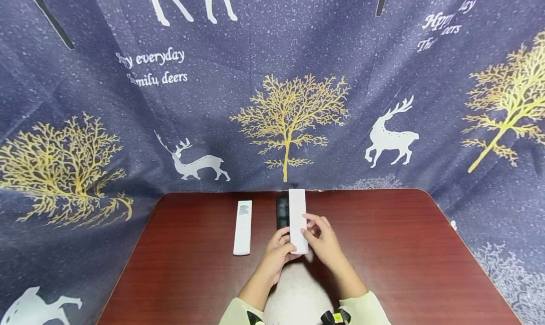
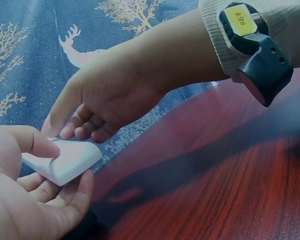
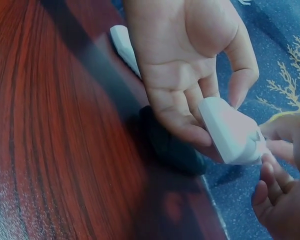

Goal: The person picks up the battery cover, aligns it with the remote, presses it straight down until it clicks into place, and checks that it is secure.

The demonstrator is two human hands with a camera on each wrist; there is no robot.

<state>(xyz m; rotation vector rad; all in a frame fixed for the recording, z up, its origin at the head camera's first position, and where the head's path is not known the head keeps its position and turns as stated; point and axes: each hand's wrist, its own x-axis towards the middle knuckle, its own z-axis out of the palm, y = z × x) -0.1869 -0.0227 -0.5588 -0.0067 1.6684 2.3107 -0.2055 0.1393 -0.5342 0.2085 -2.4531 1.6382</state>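
Note:
Above the table, my left hand (image 1: 278, 255) holds a plain white remote control (image 1: 298, 206) by its lower end, thumb on top and fingers below. At its right edge, my right hand (image 1: 325, 240) pinches the remote with thumb and forefinger. The left wrist view shows the left thumb pressed on the remote's upper face (image 2: 75, 157). In the right wrist view, a small pale, shiny part by the right fingertips is too blurred to make out. A black remote control (image 1: 282, 214) lies on the table behind the held one, partly hidden by it.
A second white remote control (image 1: 242, 228) lies on the left, its face with a printed label turned up. The reddish-brown table (image 1: 383, 249) ends at a blue cloth (image 1: 204, 126) with deer and trees. Each wrist carries a black camera mount (image 2: 265, 65).

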